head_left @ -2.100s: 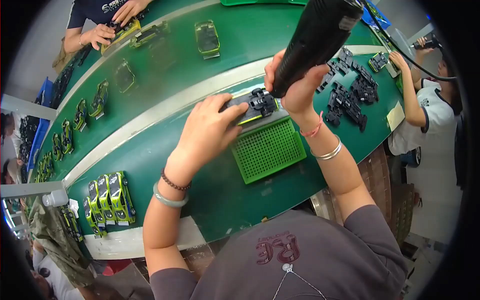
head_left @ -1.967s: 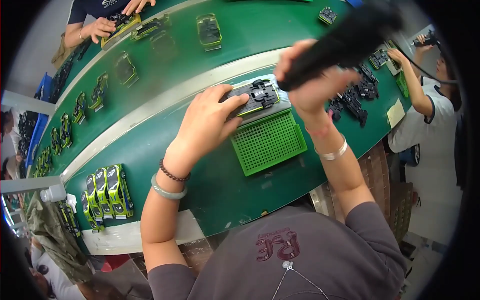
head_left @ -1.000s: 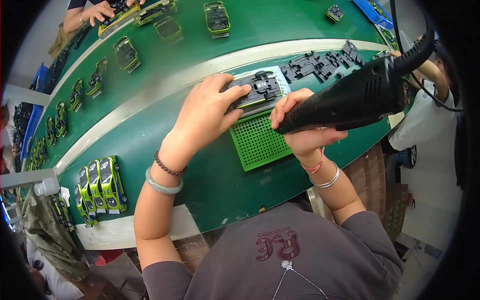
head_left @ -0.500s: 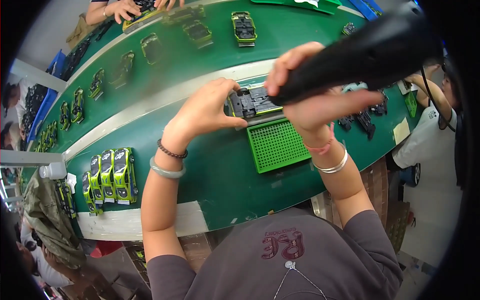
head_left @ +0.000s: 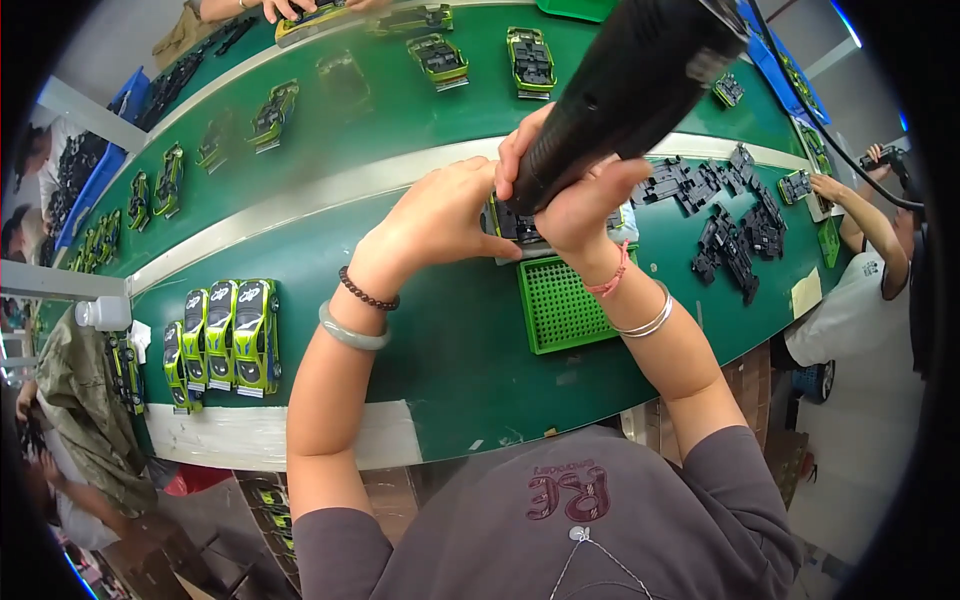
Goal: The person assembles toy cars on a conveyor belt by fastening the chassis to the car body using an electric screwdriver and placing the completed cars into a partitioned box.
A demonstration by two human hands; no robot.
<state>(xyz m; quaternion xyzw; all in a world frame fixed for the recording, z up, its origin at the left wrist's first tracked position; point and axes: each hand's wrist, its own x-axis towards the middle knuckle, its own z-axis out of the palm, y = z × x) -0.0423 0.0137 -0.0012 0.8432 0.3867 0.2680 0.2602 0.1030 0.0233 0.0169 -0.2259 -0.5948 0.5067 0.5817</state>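
Observation:
My right hand [head_left: 580, 205] is wrapped round a black electric screwdriver [head_left: 625, 90], tilted with its thick top up and to the right. Its tip is hidden by my hands. My left hand [head_left: 435, 215] is closed on the left end of an upturned toy car [head_left: 508, 222], thumb on the near side and fingers on the far side. Only a bit of the car's black underside shows; the rest is behind my right hand. Just nearer to me, a green perforated basket [head_left: 565, 300] sits on the green table.
Finished-looking green toy cars [head_left: 255, 335] stand in a row at the left. Black chassis parts [head_left: 735, 225] lie heaped at the right. Across a pale rail, upturned cars [head_left: 530, 60] lie spaced along a green belt. Co-workers' hands [head_left: 830, 190] show at the right and far edge.
The screwdriver has swung left and more upright, and my right hand has come close to my left. The cars on the belt appear farther right; the whole view has also shifted slightly.

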